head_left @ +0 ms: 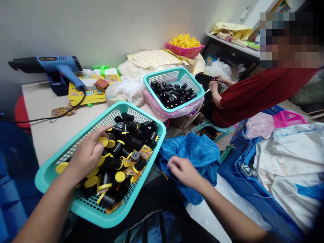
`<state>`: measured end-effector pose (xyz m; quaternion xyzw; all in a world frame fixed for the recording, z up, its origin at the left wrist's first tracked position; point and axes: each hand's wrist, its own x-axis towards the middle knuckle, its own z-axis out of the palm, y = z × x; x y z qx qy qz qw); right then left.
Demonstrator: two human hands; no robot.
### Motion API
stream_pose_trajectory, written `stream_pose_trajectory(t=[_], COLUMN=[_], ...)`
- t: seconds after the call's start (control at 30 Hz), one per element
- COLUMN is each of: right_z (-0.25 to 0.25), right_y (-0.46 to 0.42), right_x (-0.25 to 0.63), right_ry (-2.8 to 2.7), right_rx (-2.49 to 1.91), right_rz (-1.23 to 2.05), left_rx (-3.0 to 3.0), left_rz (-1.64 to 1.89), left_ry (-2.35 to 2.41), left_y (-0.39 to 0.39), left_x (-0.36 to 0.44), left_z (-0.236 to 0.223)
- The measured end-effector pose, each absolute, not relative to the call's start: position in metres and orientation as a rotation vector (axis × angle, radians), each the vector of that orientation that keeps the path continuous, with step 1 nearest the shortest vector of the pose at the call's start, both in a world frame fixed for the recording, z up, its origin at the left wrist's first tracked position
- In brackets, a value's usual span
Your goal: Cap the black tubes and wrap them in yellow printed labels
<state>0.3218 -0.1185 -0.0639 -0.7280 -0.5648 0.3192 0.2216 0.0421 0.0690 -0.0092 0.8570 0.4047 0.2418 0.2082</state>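
My left hand point(88, 152) reaches over a teal plastic basket point(48, 168). Its index finger is stretched out near a black cylinder point(120, 125); its other fingers are partly bent, and no held object shows. Black cylinders, several with yellow rims, fill this basket among yellow round caps point(120, 176) and small printed sachets point(146, 152). Right of the basket, my right hand point(183, 170) hovers in front of a crumpled blue plastic bag point(194, 148). Its fingers are curled in, so whatever they may hold is hidden.
Behind stands a second teal basket point(174, 72) of black cylinders. A blue heat gun point(59, 64) with a cord rests on the table point(43, 135). A pink basket point(186, 51) holds yellow parts. At right sit a co-worker in a red top point(250, 94) and a blue crate point(253, 189) with white sacks.
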Motion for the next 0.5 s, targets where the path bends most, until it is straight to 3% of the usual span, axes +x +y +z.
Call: stream_pose_trajectory(t=[0.1,0.27,0.37,0.5], right_z=[-0.102,-0.14,-0.135,-0.103], right_y=[-0.141,-0.147,-0.144,-0.137], right_x=[0.311,0.317,0.323,0.327], right_ry=[-1.523,-1.542,-1.616,-1.667], right_rx=[-2.212,-2.099,-2.071,-2.113], right_rz=[1.119,1.243,1.237,1.04], left_rx=[2.394,2.372,2.361,2.369], left_rz=[0.649,0.56,0.668,1.076], left_ry=[1.11,1.032,1.046,1.341], left_y=[0.07,0.071,0.063,0.034], left_x=[0.043,0.045,0.039,-0.007], left_z=[-0.011,-0.009,0.0,0.0])
